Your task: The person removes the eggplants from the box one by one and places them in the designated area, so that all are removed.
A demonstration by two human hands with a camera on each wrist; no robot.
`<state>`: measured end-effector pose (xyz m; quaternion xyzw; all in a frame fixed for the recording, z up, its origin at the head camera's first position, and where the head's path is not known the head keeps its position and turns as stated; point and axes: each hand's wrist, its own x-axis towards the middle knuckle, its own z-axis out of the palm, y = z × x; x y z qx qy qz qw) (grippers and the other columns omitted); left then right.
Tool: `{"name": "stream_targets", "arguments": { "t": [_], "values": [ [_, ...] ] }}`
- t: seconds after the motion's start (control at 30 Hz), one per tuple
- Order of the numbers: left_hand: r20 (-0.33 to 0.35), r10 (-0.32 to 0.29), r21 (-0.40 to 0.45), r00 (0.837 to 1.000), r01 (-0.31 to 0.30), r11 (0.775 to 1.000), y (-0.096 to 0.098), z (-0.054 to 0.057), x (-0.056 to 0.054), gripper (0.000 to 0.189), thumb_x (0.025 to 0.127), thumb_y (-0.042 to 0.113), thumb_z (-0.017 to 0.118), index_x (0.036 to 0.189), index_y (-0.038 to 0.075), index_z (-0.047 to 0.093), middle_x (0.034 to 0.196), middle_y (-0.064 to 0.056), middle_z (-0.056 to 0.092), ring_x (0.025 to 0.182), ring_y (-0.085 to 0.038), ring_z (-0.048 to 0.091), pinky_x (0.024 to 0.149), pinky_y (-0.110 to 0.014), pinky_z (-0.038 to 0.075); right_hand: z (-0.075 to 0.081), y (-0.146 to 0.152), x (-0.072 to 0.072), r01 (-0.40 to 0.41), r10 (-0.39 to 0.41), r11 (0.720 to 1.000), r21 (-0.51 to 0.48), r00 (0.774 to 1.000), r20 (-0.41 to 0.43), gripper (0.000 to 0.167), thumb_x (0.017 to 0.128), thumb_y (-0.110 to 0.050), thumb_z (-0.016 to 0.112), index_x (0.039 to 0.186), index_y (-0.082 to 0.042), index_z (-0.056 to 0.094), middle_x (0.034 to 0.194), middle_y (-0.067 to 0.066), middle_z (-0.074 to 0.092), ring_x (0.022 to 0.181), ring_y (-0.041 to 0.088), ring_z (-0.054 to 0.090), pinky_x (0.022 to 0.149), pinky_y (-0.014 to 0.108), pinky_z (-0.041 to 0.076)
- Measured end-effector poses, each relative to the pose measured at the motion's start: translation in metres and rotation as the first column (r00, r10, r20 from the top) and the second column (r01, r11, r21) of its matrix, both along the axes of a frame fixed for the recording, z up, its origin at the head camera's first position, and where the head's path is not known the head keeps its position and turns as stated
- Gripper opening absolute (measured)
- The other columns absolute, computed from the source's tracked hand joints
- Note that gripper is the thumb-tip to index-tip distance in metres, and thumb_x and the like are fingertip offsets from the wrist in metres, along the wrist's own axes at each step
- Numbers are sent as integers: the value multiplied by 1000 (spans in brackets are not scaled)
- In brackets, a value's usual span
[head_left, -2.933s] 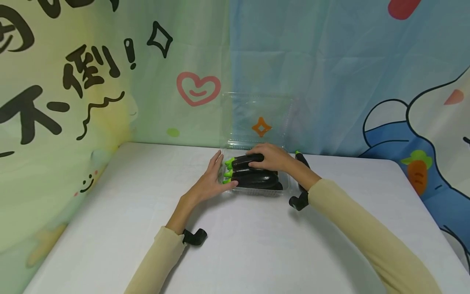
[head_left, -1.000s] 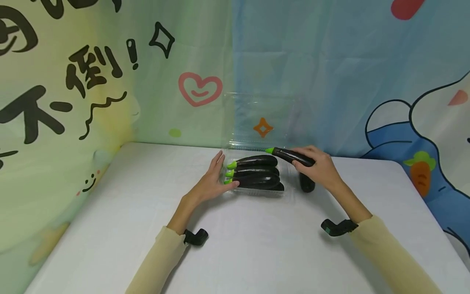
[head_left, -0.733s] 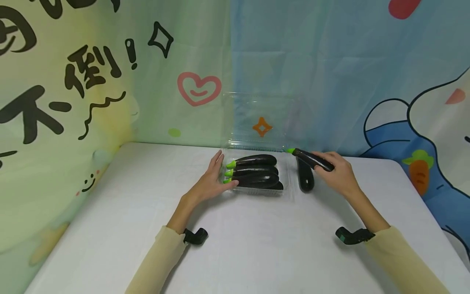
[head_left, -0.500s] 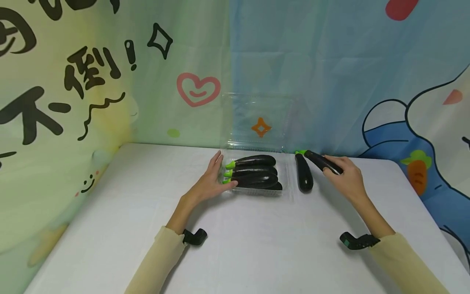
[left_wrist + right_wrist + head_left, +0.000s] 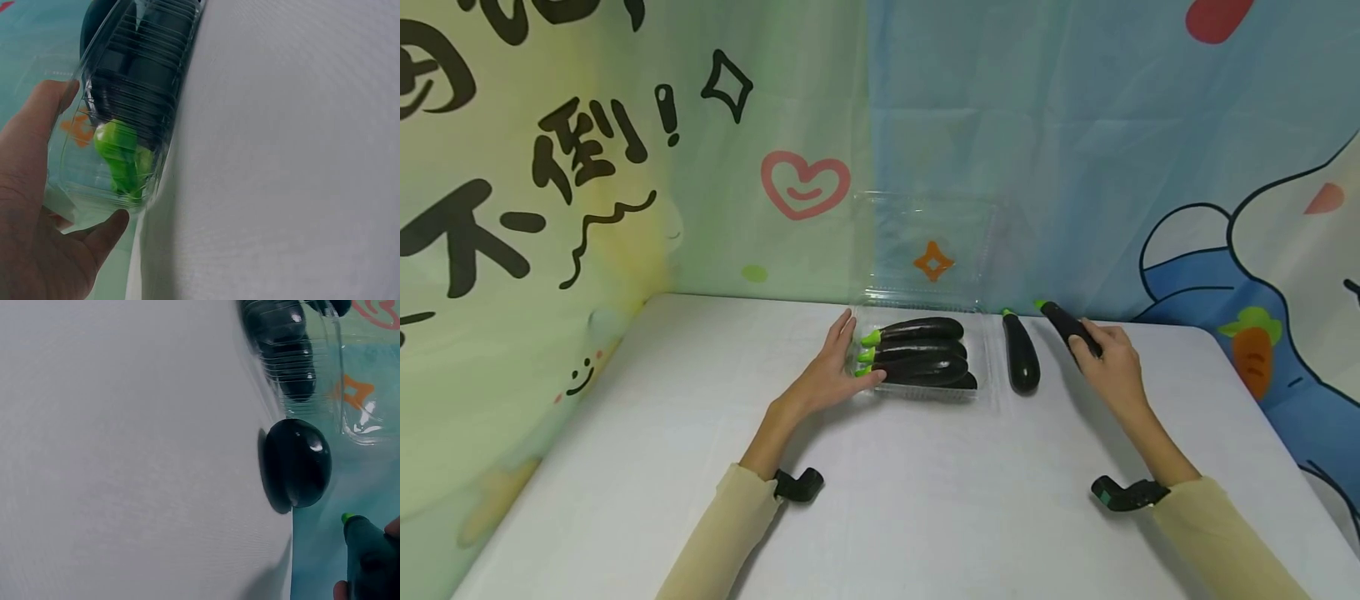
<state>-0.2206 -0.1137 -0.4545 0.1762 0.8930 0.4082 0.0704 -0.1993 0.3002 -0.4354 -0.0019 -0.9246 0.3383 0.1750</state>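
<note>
A clear plastic clamshell box (image 5: 925, 392) stands on the table, its transparent lid (image 5: 895, 218) raised at the back. Several dark eggplants (image 5: 922, 350) with green stems lie in the box. My left hand (image 5: 829, 377) rests against the box's left end, with fingers and thumb spread and mostly straight. Farther right, my right hand (image 5: 1111, 365) grips an eggplant (image 5: 1063, 323), whose green tip points away from me. Another eggplant (image 5: 1022, 357) lies on the table between the box and that hand. In the right wrist view, the held eggplant (image 5: 369, 556) is only partly visible.
White cloth covers the table (image 5: 910, 500). Close behind its far edge hangs a printed curtain (image 5: 1060, 167), and the curtain continues along the left side. A black wrist device (image 5: 799, 484) sits on the left arm, with another black device (image 5: 1126, 493) on the right.
My right hand took an eggplant out of the box and carried it rightward past the one on the table. Since then it has turned more lengthwise. My left hand has stayed at the box.
</note>
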Motion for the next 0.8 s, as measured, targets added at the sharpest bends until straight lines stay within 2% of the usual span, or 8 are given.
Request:
{"name": "stream_targets", "arguments": {
  "t": [0.13, 0.27, 0.43, 0.6, 0.8],
  "values": [
    [6, 0, 4, 1000, 0, 1000, 0, 0, 0, 105, 83, 62, 64, 157, 27, -1, 165, 7, -5, 151, -25, 15, 114, -56, 31, -1, 3, 0, -12, 12, 1000, -3, 999, 34, 51, 102, -26, 45, 142, 5, 44, 127, 37, 47, 112, 53, 46, 90, 64, 36],
    [5, -2, -1, 1000, 2, 1000, 0, 0, 0, 105, 83, 62, 64, 157, 27, -1, 165, 7, -5, 151, -26, 16, 114, -56, 31, -3, 3, -1, -5, 6, 1000, -26, 999, 46, 48, 103, -27, 41, 144, -2, 44, 129, 38, 47, 113, 53, 46, 89, 64, 36],
    [-2, 1, -4, 1000, -1, 1000, -1, 1, 0, 105, 83, 61, 65, 157, 25, 0, 165, 5, -4, 150, -29, 18, 113, -57, 32, -7, 0, -2, 32, -27, 998, -52, 995, 94, 50, 103, -26, 37, 147, -3, 39, 131, 38, 40, 114, 50, 44, 88, 60, 37],
    [15, 3, -2, 1000, -3, 1000, 0, 1, 1, 105, 83, 62, 65, 157, 28, -2, 165, 8, -6, 151, -27, 16, 113, -57, 31, -10, -3, -3, 76, -70, 996, -42, 989, 131, 53, 98, -19, 44, 147, -1, 37, 132, 38, 36, 110, 47, 44, 83, 52, 39],
    [16, 3, 0, 1000, -3, 1000, 0, 0, 0, 105, 82, 63, 64, 157, 28, -2, 165, 9, -6, 151, -27, 16, 113, -57, 31, -13, -3, -6, 53, -50, 998, -22, 989, 138, 65, 89, -8, 53, 149, 4, 30, 134, 42, 33, 115, 53, 40, 92, 60, 35]
  ]
}}
